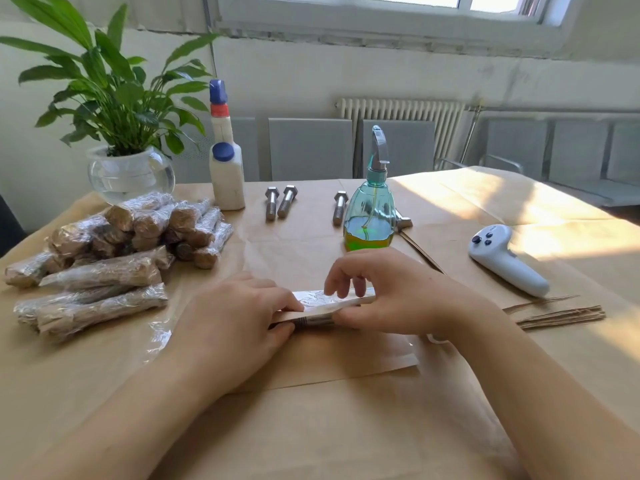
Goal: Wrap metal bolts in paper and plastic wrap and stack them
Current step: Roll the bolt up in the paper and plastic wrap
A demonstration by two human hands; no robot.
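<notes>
Both hands working 1 bolt (317,321) at counter (346,427) centre, lying crosswise on a paper sheet (346,362); L hand (239,320) is pinching the bolt's L end w/ the paper edge, fingers (292,308) curled narrow on it; R hand (384,292) is holding the paper flap (332,299) over the bolt, thumb under, fingertips pressing on top, also narrow; only a short bit of thread showing between hands, head end hidden.

Risks, judging from this: flap is looking only part-rolled, so if either pinch is loosening the paper could be springing open & the bolt rolling out; uneven pull L vs R likely skewing the roll, leaving an end bare; plastic wrap (161,336) is lying crumpled at L under the sheet's edge, may be snagging or bunching when rolled in.

Wrapped pile (114,247) at L is sitting loose, close to L forearm; a bump could be toppling it. 3 bare bolts (282,202) waiting at back; spray bottle (370,216) just beyond R hand, could be getting knocked on the next reach.
</notes>
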